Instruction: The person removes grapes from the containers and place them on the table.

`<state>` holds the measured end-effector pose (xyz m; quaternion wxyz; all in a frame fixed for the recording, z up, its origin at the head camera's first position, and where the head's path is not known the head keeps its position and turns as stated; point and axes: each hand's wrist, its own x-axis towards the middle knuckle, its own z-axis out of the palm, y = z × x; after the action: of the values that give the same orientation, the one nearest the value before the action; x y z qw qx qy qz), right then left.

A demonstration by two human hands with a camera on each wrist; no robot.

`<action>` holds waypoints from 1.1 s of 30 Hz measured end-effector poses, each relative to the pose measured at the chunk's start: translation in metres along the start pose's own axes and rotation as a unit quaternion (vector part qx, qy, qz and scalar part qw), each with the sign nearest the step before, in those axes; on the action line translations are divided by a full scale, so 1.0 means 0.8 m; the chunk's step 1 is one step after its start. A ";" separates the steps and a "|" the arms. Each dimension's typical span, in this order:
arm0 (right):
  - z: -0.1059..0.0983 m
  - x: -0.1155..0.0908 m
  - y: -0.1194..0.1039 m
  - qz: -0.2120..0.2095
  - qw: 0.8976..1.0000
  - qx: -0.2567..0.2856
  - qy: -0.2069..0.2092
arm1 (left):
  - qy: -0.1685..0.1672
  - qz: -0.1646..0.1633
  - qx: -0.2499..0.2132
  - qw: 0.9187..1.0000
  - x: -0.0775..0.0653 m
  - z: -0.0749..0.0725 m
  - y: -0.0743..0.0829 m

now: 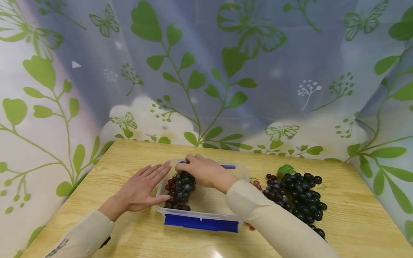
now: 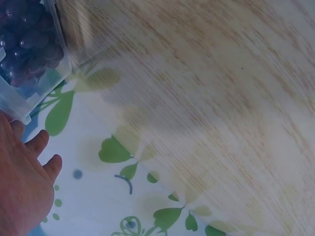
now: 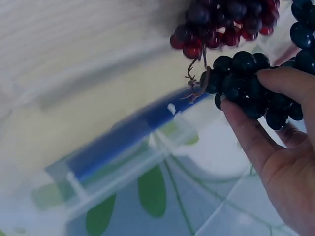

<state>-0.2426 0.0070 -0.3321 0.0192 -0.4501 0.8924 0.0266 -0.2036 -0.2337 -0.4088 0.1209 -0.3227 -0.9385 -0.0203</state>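
Observation:
A clear plastic container [image 1: 213,206] with blue latches stands on the table, with bunches of dark red and purple grapes [image 1: 172,190] along its left side. My right hand [image 1: 206,172] reaches over the container's far part. In the right wrist view its thumb and fingers pinch a bunch of black grapes [image 3: 236,86], whose brown stem end points away from the palm. Just beside that bunch are red-purple grapes [image 3: 231,22]. My left hand [image 1: 138,190] lies along the container's left rim, fingers straight and thumb spread toward the grapes. Only part of it shows in the left wrist view.
Right of the container lie a large black grape bunch [image 1: 306,200], a purple bunch [image 1: 275,191] and a green leaf [image 1: 286,169]. Red grapes [image 1: 257,184] show between the container and my right sleeve. A leaf-patterned curtain [image 1: 206,89] hangs behind the wooden table [image 1: 135,150].

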 end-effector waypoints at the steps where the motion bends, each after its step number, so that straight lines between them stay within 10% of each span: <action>1: -0.002 -0.004 0.004 -0.004 1.000 0.005 0.010 | 0.000 -0.001 0.000 1.000 0.000 0.000 0.000; 20: -0.020 -0.080 0.073 -0.079 0.981 0.053 0.172 | 0.002 0.000 0.010 1.000 0.000 -0.001 0.002; 33: -0.032 -0.176 0.143 0.004 0.984 0.069 0.164 | 0.005 -0.002 -0.006 1.000 0.004 0.000 0.002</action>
<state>-0.2514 0.1861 -0.2949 -0.0959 -0.4424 0.8849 -0.1093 -0.2047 -0.2306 -0.4082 0.1238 -0.3210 -0.9385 -0.0283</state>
